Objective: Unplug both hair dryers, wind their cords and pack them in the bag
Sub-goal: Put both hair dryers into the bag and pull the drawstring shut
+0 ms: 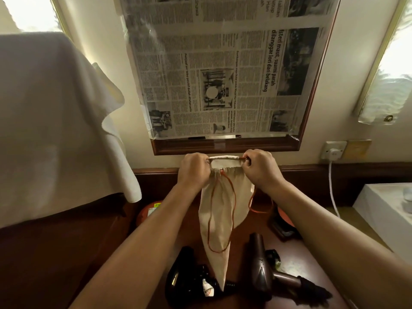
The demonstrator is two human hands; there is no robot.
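Head view. The left hand (pixel 194 169) and right hand (pixel 259 166) each pinch one end of the mouth of the cloth bag (pixel 220 204), fingers curled over its hem, stretching it open above the dark table (pixel 312 259). The bag hangs limp, its orange drawstring (pixel 231 204) looping down the front. Below it lie the black hair dryer (pixel 189 279), left, and the brown hair dryer (pixel 265 270), right, with bare table between them. A white box (pixel 383 210) bounds the table's right edge; a white cloth (pixel 55 121) drapes at left
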